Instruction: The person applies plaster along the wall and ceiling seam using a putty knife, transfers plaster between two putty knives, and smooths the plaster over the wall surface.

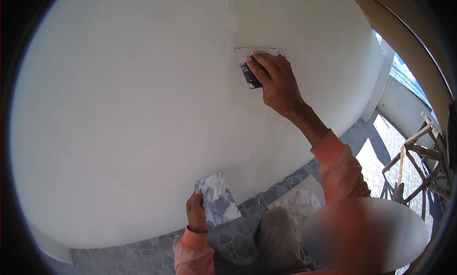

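Note:
My right hand (280, 82) is closed round a wide putty knife (252, 77) with a dark, white-smeared face. Its pale edge lies against the white wall (133, 108), next to a faint vertical seam. Lower down, my left hand (195, 211) grips the left edge of a flat putty board (223, 213). Grey-white smears cover the board, and a small lump of white putty (219, 189) sits near its top. Part of the putty knife is hidden behind my right fingers.
Grey stone-patterned floor (157, 253) runs along the wall's foot. A stained sheet (304, 199) lies on it beside my knee (281, 227). At the right stands a wooden trestle (419, 156), with a low parapet wall (404, 99) behind it.

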